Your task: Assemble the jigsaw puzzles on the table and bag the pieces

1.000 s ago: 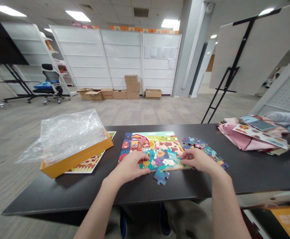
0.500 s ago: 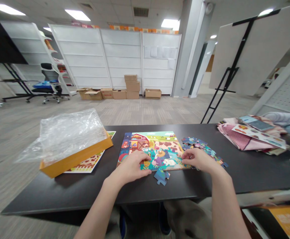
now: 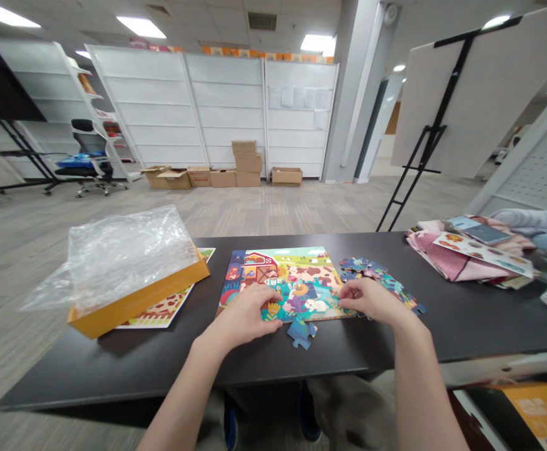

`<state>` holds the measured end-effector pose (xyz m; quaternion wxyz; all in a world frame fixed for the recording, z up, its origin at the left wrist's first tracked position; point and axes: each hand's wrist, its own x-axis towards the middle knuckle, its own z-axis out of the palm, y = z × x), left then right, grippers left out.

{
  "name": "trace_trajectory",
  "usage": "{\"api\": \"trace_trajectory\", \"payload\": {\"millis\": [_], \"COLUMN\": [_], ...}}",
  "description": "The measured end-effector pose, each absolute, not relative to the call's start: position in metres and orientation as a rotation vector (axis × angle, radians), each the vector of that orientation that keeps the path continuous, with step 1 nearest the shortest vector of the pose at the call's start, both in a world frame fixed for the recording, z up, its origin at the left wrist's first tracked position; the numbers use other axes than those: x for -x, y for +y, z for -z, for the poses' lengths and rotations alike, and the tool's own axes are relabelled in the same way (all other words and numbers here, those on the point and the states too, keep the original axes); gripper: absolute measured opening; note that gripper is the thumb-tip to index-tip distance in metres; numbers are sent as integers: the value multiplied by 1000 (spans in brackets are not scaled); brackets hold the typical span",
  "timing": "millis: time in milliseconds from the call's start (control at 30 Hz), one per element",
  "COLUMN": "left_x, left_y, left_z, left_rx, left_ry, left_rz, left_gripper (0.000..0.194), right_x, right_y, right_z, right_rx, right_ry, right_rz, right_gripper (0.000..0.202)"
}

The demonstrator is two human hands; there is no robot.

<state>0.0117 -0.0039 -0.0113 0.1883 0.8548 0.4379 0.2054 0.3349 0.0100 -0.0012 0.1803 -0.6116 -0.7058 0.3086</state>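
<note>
A colourful farm jigsaw puzzle (image 3: 296, 275), with a barn, a cow and a white rabbit, lies on the black table (image 3: 259, 360). My left hand (image 3: 248, 311) rests over its lower left part, thumb and fingers apart, nothing visible in them. At the puzzle's right edge is my right hand (image 3: 370, 300), its fingers loosely curled and a gap between thumb and forefinger; I see no piece in it. A few joined blue puzzle pieces (image 3: 300, 332) lie just below the puzzle's near edge. Behind my right hand spreads a pile of loose puzzle pieces (image 3: 372, 272).
At the left, a yellow box (image 3: 139, 294) with clear plastic wrap (image 3: 130, 250) leans over a printed farm picture sheet (image 3: 165, 310). Folded pink cloths (image 3: 435, 254), a phone (image 3: 488, 233) and a picture card (image 3: 482, 254) lie at the right.
The view has shifted slightly. A dark blue patch in the puzzle near the rabbit now looks light blue. Both hands stay in nearly the same places on the puzzle.
</note>
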Motion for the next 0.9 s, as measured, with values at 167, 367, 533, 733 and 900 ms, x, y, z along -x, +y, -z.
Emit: {"api": "trace_trajectory", "payload": {"millis": [167, 367, 533, 733, 900], "left_x": [-10, -10, -8, -4, -7], "left_y": [-3, -4, -4, -3, -4], "left_z": [14, 13, 13, 11, 10], "left_rx": [-2409, -2390, -2359, -2347, -2345], "left_ry": [1226, 1229, 1222, 1212, 1235], "left_rz": [-590, -581, -583, -579, -565], "left_gripper": [35, 36, 40, 41, 41], "right_x": [-335, -335, -334, -333, -333], "right_y": [11, 10, 10, 10, 10], "right_z": [4, 3, 1, 0, 1], "right_rx": [1714, 1721, 1726, 1736, 1733], "right_ry": [-1994, -1997, -2011, -2011, -2024], "right_rz": [-875, -863, -844, -780, -785], "right_gripper": [18, 19, 19, 16, 14]}}
